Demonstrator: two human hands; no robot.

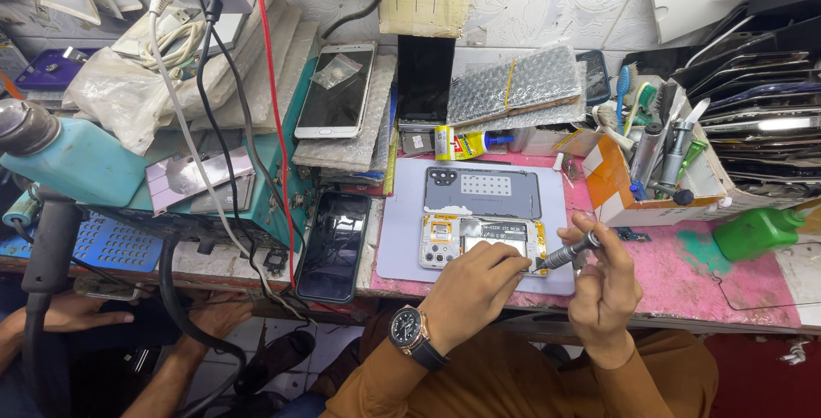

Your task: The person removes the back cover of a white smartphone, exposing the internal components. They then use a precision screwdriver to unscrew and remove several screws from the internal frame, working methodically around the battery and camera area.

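Workbench mat [402, 247]: hands, apparently screwdriver [569, 254], opened phone [453, 241].

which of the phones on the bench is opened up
The opened phone on the grey mat, under the left hand and the right hand's screwdriver; its insides show. The others show intact screens.

The left hand [469, 290] presses on an opened phone [479, 243] lying on a grey mat [402, 238] on the tabletop [753, 285]. The right hand [603, 285] grips a screwdriver [569, 254], tip at the phone's edge.
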